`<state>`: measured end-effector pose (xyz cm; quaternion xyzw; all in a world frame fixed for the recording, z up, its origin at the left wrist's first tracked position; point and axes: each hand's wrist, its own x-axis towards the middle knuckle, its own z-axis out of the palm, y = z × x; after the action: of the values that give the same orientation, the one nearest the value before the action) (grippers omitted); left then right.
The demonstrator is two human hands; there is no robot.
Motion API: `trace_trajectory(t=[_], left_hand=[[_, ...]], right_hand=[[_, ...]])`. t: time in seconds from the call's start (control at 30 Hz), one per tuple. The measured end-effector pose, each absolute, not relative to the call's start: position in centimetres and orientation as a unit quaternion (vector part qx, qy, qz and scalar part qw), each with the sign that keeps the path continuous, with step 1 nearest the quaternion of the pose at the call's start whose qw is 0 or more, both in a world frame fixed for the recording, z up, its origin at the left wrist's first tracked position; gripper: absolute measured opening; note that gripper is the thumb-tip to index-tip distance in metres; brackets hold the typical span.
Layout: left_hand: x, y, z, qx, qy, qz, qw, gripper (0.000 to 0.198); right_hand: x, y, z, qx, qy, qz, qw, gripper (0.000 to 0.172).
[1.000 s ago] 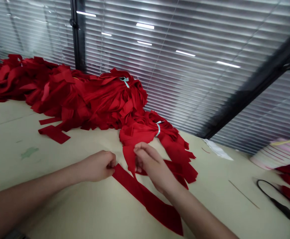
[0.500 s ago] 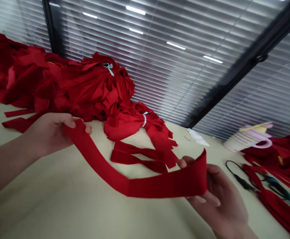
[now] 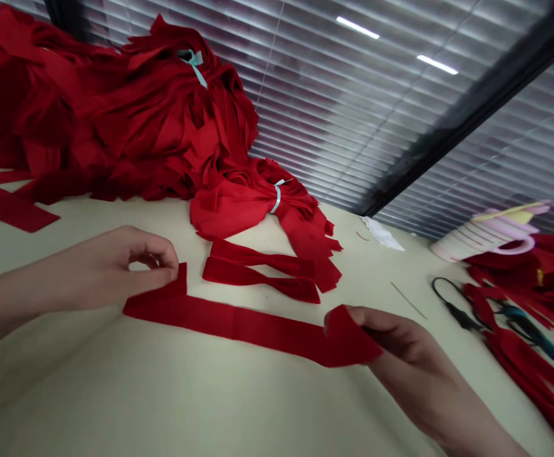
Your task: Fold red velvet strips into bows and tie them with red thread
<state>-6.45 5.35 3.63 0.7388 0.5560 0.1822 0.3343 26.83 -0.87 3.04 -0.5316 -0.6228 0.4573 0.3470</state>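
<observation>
Red fabric strip is lying on the beige table across the frame's centre, long axis running left to right, as I am pinching its left end in my left hand and its upturned right end in my right hand.

The pale table has a big heap of red cloth at the upper left, a long red strip in the middle, and a pink roll at the right.

Matt red cloth strip; smooth matt beige tabletop; glossy slatted blinds
</observation>
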Motion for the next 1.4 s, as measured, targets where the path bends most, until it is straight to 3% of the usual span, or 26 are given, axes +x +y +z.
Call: trace_trajectory(t=[0.17,0.37,0.8,1.2,1.4], left_hand=[[-4.8,3.8,1.7,0.828,0.453,0.197,0.266,0.019],[-4.2,3.3,0.0,0.859,0.393,0.215,0.25,0.014],[-4.6,3.5,-1.4,0.905,0.336,0.202,0.167,0.017],[-2.5,1.4,-1.1,0.946,0.209,0.246,0.024,0.023],[-2.3,1.2,-2.8,0.935,0.233,0.265,0.045,0.028]], right_hand=[[23.1,0.3,3.0,-0.511,-0.773,0.264,0.268,0.005],[20.1,0.9,0.7,-0.487,-0.825,0.199,0.208,0.009],[20.5,1.2,-0.6,-0.49,-0.805,0.225,0.248,0.006],[20.6,1.4,-0.7,-0.464,-0.817,0.234,0.25,0.01],[20.8,1.4,-0.7,-0.466,-0.816,0.24,0.243,0.008]])
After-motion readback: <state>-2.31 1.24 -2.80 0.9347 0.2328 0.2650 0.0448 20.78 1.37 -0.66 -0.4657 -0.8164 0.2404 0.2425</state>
